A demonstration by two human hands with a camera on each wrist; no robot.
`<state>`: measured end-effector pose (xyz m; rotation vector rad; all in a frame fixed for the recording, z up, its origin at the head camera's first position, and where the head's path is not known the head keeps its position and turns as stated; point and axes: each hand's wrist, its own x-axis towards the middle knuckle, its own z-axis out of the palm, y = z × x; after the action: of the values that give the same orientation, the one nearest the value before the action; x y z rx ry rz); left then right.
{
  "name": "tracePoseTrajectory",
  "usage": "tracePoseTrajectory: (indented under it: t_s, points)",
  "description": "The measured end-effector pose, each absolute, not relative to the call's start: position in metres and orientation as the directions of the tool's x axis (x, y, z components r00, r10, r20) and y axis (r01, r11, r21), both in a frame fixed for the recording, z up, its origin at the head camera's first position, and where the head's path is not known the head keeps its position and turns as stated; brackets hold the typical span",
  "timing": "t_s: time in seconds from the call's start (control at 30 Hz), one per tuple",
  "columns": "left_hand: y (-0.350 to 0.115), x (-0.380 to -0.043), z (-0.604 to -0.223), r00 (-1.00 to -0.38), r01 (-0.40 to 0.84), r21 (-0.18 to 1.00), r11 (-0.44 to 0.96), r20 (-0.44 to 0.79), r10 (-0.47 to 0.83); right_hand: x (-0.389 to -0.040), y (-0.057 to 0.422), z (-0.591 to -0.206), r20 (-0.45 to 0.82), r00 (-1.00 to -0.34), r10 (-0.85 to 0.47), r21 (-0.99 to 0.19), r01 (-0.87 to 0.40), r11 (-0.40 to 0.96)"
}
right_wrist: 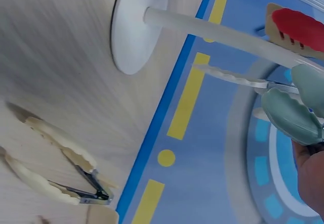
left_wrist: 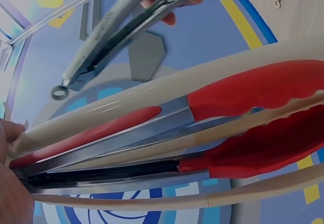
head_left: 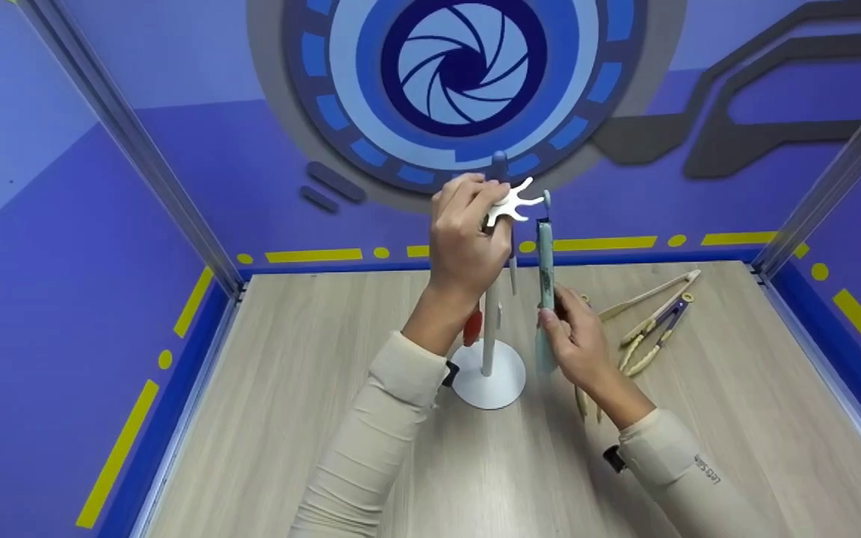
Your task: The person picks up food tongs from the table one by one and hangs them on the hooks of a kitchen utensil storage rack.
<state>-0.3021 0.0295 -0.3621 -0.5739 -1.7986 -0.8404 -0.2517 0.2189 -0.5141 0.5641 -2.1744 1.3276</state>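
Observation:
A white hook stand rises from a round base, with a star-shaped hook head on top. My left hand grips the stand at that head. Red-tipped tongs hang below the hand in the left wrist view, beside the pole and a pale wooden utensil. To the right of the pole, my right hand holds pale green tongs upright. Their hanging ring points up, close to the hook tips; whether it touches one I cannot tell. The green tips point down.
On the table, right of the stand, lie wooden tongs and yellow-tipped tongs with dark handles, partly behind my right arm. White-tipped tongs hang behind the pole. A blue patterned wall encloses the table's back and sides.

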Motion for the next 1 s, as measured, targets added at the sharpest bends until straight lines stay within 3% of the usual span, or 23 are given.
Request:
tracePoseTrajectory:
  t_s: [0.37,1.0]
  points:
    - [0.026,-0.304,-0.363,-0.365,0.712,0.276,0.646,0.931,0.005,-0.251,0.213,-0.497,0.678,-0.729,-0.093,-0.643,-0.65,0.405]
    - [0.029,-0.302,-0.361,-0.356,0.714,0.259,0.65,0.934,0.018,-0.255,0.215,-0.486,0.678,-0.728,-0.1,-0.625,-0.643,0.442]
